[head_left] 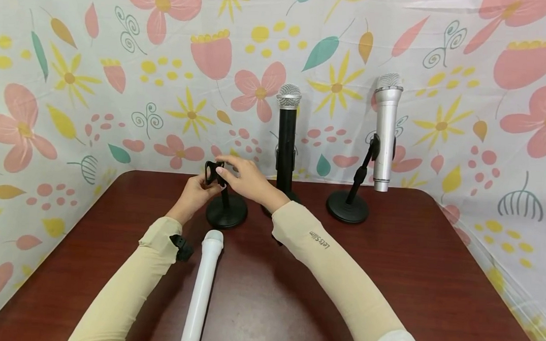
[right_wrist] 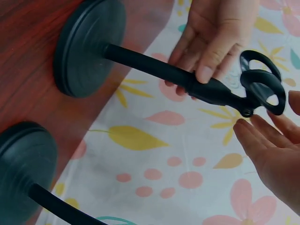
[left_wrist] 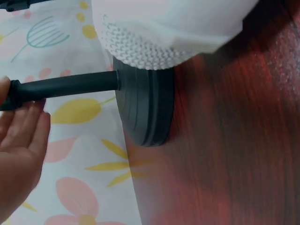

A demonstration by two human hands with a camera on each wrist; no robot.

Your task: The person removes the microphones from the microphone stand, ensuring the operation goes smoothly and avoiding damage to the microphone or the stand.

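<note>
A black desktop microphone stand (head_left: 226, 201) with a round base and an empty clip (right_wrist: 265, 86) stands at the back left of the table. My left hand (head_left: 196, 192) grips its pole just under the clip, thumb on one side and fingers behind. With fingers and thumb at the clip, my right hand (head_left: 249, 179) holds it from the right. A white microphone (head_left: 202, 289) lies on the table in front of the stand, its head towards the base. In the left wrist view, the microphone's mesh head (left_wrist: 140, 49) overlaps the base.
Right of my hands, a black microphone (head_left: 286, 140) with a silver head stands upright in another stand, its base partly hidden by my right arm. Further right, a silver microphone (head_left: 385, 134) sits in a third stand (head_left: 348, 207). A flowered cloth (head_left: 166, 99) hangs behind the brown table (head_left: 432, 289).
</note>
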